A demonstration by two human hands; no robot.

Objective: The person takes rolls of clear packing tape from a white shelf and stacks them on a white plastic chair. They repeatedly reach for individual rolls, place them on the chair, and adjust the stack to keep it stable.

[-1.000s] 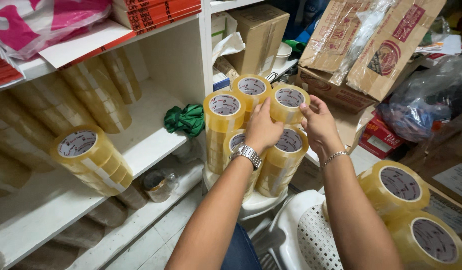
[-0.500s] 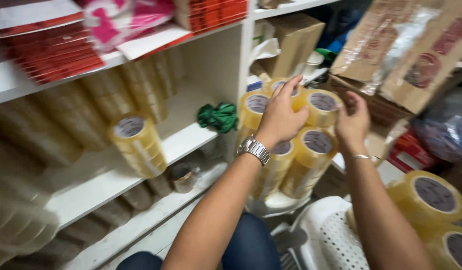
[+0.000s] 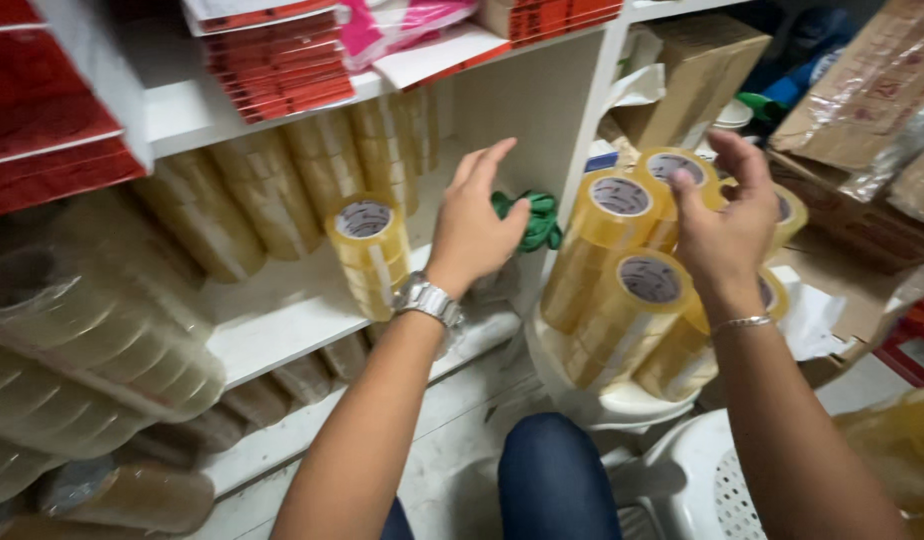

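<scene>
Yellowish tape stacks: four on stool | left hand open, empty | right hand open, empty

Bright, even indoor light, soft shadows under shelves, slight motion blur, left edge stretched and out of focus

The right hand covered most of a tape stack behind its fingers, so only a yellow rim showed past the knuckles. Below the right wrist, another stack lay half hidden by the forearm. Beyond the left hand's fingertips, the green cloth was partly masked by the thumb. Far left of those fingers, the wrapped tape bundles were smeared by blur and cut by the edge. Both forearms ran off the bottom edge.
</scene>
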